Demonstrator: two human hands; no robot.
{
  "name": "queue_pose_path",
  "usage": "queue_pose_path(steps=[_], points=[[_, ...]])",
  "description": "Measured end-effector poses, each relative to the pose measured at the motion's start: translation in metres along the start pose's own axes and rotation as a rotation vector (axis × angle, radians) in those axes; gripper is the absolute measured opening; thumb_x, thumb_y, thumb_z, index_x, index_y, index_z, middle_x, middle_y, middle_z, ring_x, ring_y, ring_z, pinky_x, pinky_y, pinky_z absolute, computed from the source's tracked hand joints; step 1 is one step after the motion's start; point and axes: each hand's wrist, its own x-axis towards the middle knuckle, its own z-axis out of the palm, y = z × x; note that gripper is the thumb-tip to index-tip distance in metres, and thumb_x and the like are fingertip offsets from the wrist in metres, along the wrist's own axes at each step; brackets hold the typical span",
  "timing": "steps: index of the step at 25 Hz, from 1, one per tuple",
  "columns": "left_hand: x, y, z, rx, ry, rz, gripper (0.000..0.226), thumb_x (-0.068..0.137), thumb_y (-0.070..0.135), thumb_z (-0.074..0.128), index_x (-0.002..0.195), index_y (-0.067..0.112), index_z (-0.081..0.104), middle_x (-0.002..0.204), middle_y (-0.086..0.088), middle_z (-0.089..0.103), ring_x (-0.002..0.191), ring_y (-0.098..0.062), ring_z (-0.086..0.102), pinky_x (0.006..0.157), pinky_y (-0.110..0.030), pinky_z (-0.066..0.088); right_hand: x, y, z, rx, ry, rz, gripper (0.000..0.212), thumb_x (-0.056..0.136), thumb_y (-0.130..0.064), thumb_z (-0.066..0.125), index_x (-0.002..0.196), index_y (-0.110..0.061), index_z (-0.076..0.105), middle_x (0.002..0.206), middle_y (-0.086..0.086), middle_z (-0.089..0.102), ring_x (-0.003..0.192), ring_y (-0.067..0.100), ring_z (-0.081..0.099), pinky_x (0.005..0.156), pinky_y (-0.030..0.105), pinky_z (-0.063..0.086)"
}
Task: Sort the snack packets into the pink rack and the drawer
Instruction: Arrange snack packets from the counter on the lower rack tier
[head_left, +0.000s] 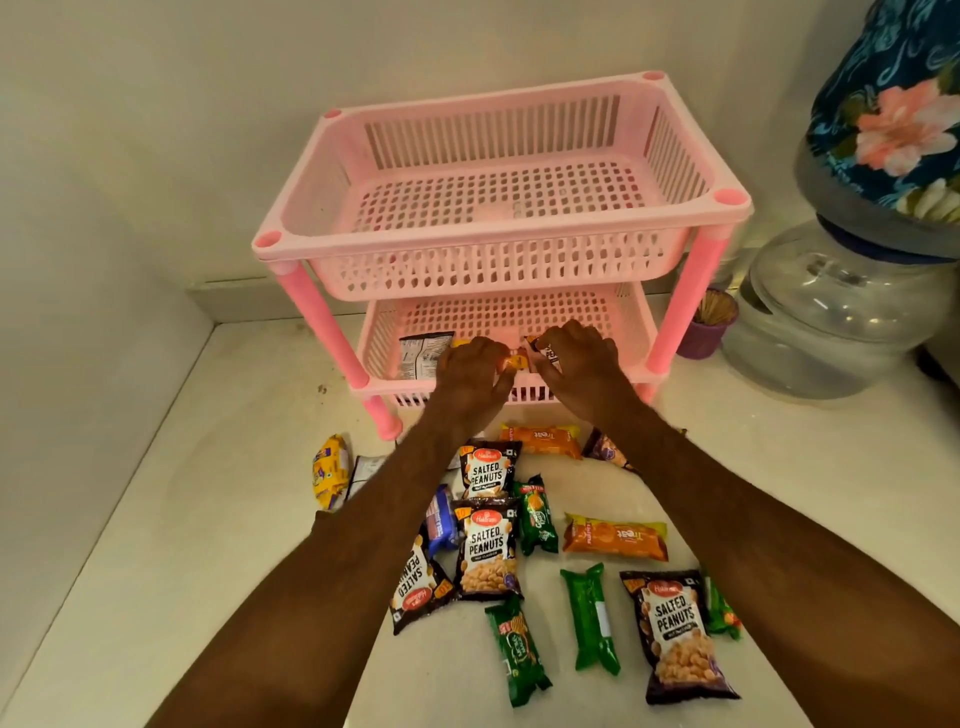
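Both hands reach into the rack's (613, 358) lower tier. The left hand (470, 371) pinches an orange packet (511, 361); the right hand (576, 358) seemingly grips a peanut packet (546, 353), fingers curled.

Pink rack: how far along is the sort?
Early. Done: one packet lies back-up in the lower tier of the pink rack; the top tier looks empty. In hand: left hand and right hand are both over the lower tier with small packets. Left: over a dozen packets on the counter, including salted peanuts. No drawer in view.
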Motion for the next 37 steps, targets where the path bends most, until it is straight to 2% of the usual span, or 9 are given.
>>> queue_pose_path(steps=[3,5,8,14,19,23,28,32,37], points=[[-0.037,-0.010,-0.001,-0.016,0.197,0.057,0.044,0.090,0.030,0.060,0.132,0.017,0.054,0.141,-0.003,0.045,0.130,-0.022,0.045,0.104,-0.039,0.035,-0.021,-0.020,0.011,0.044,0.109,-0.101,0.020,0.088,-0.031,0.064,0.103,-0.020,0.055,0.103,0.001,0.057,0.098,0.024,0.053,0.082,0.040,0.044],[-0.064,-0.016,0.001,-0.046,0.219,0.055,0.047,0.087,0.027,0.061,0.132,0.017,0.051,0.142,-0.004,0.042,0.126,-0.022,0.046,0.099,-0.039,0.039,-0.035,-0.038,0.019,0.089,0.114,-0.140,0.024,0.083,-0.029,0.067,0.100,-0.022,0.052,0.102,0.000,0.057,0.097,0.023,0.054,0.077,0.035,0.041],[-0.100,-0.030,0.004,-0.066,0.200,0.002,0.043,0.090,0.027,0.061,0.130,0.017,0.051,0.138,-0.002,0.045,0.119,-0.021,0.047,0.096,-0.040,0.041,-0.050,-0.062,0.035,0.126,0.008,-0.157,0.023,0.083,-0.027,0.063,0.103,-0.018,0.055,0.102,0.002,0.059,0.101,0.027,0.056,0.080,0.040,0.044],[-0.149,-0.081,-0.007,-0.118,0.244,-0.238,0.040,0.082,0.027,0.062,0.121,0.020,0.056,0.123,0.001,0.052,0.108,-0.021,0.051,0.089,-0.038,0.042,-0.066,-0.110,0.076,0.165,-0.210,-0.171,0.028,0.089,-0.033,0.065,0.113,-0.021,0.056,0.111,-0.003,0.060,0.106,0.018,0.054,0.093,0.041,0.045],[-0.170,-0.134,-0.017,-0.090,0.201,-0.635,0.037,0.092,0.028,0.066,0.123,0.011,0.057,0.124,-0.012,0.055,0.111,-0.036,0.054,0.090,-0.045,0.043,-0.063,-0.151,0.113,0.152,-0.380,-0.169,0.040,0.091,-0.036,0.064,0.126,-0.019,0.057,0.121,0.002,0.059,0.115,0.024,0.053,0.097,0.042,0.043],[-0.174,-0.167,-0.024,-0.198,0.102,-0.850,0.047,0.096,0.036,0.061,0.137,0.015,0.052,0.135,-0.017,0.052,0.123,-0.042,0.052,0.101,-0.049,0.043,-0.057,-0.176,0.135,0.074,-0.458,-0.198,0.056,0.092,-0.043,0.064,0.139,-0.018,0.049,0.137,0.004,0.053,0.127,0.027,0.047,0.106,0.045,0.036],[-0.169,-0.181,-0.020,-0.328,-0.094,-0.891,0.051,0.096,0.044,0.057,0.143,0.027,0.047,0.135,-0.015,0.059,0.123,-0.039,0.057,0.105,-0.051,0.044,-0.057,-0.189,0.150,-0.109,-0.508,-0.245,0.058,0.090,-0.046,0.065,0.137,-0.017,0.047,0.138,0.007,0.052,0.129,0.030,0.044,0.107,0.051,0.031],[-0.168,-0.180,-0.017,-0.407,-0.075,-0.891,0.044,0.095,0.039,0.060,0.135,0.024,0.049,0.129,-0.012,0.064,0.117,-0.037,0.060,0.104,-0.049,0.043,-0.058,-0.198,0.155,-0.236,-0.487,-0.234,0.049,0.092,-0.039,0.064,0.135,-0.019,0.049,0.134,0.007,0.056,0.125,0.030,0.047,0.103,0.052,0.033],[-0.168,-0.175,-0.024,-0.496,-0.027,-0.929,0.040,0.092,0.033,0.062,0.129,0.025,0.048,0.120,-0.010,0.068,0.105,-0.035,0.065,0.102,-0.052,0.045,-0.062,-0.195,0.147,-0.147,-0.403,-0.222,0.045,0.091,-0.022,0.066,0.133,-0.021,0.052,0.127,0.003,0.063,0.120,0.027,0.052,0.101,0.050,0.033]])
